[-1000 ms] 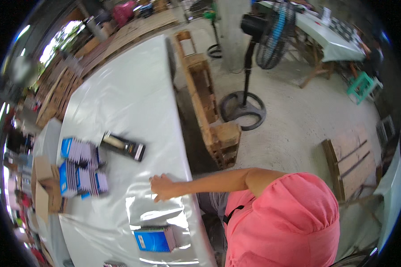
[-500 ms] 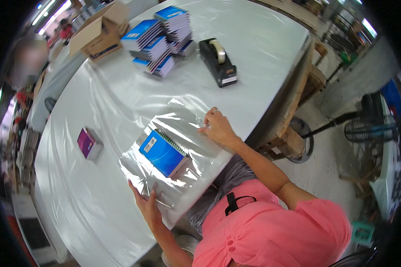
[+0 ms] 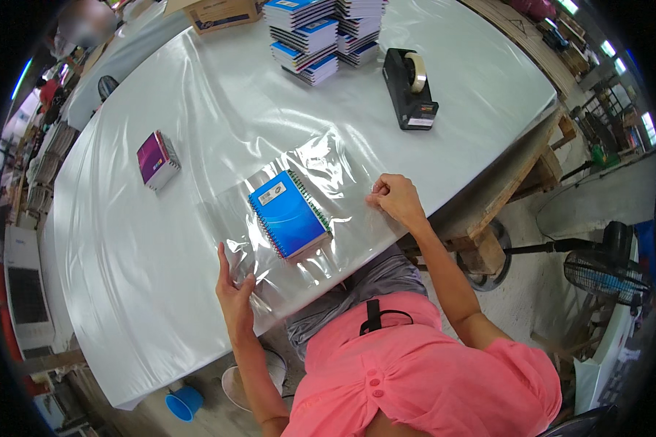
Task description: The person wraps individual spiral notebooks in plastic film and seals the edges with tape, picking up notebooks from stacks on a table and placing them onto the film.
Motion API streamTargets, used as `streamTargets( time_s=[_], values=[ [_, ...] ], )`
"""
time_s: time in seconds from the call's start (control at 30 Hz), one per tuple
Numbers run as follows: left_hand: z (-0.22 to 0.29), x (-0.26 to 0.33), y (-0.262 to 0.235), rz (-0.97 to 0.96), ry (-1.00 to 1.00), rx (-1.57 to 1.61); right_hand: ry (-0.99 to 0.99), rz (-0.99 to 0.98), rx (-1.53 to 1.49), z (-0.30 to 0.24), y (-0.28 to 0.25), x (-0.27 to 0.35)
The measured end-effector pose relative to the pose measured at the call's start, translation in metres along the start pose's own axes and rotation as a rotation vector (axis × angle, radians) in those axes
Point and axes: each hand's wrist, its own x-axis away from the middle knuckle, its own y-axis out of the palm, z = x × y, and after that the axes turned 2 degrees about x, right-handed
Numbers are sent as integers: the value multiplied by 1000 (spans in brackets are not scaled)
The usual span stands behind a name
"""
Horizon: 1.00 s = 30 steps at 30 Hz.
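Observation:
A blue spiral-bound notebook [image 3: 288,213], or a small stack of them, lies on a sheet of clear plastic film [image 3: 346,193] near the table's front edge. At the film's right side, my right hand [image 3: 399,202] is closed, its fingertips pinching the film's edge. My left hand [image 3: 237,300] rests by the film's near left side with thumb and forefinger spread apart. Glare on the film partly hides its outline.
Stacks of blue notebooks [image 3: 306,36] stand at the back, beside a black tape dispenser [image 3: 408,91]. A small purple notebook stack [image 3: 157,162] lies at left. A cardboard box [image 3: 222,13] sits far back. A fan [image 3: 606,269] stands beyond the table's right edge.
The film lies flatter on the table around the blue notebook. My right hand still pinches its edge, and my left hand stays at the near left side. The whole view has shifted.

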Motion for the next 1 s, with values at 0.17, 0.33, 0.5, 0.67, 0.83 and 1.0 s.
streamTargets(
  time_s=[0.17,0.33,0.5,0.67,0.83,1.0],
  values=[
    [2,-2,-5,118,30,155,-147,31,-94,-22,-5,12],
    [4,-15,10,363,434,-610,-254,-49,-286,-67,7,35],
    [9,-46,58,14,137,145,-586,-42,-9,-106,53,59],
    [6,-56,87,-30,169,123,-793,-27,245,-89,81,70],
    [-8,-54,88,53,308,-170,-1026,-417,319,-89,48,58],
    [-11,-52,89,49,337,-214,-714,-527,-154,-103,7,-34]
  ],
)
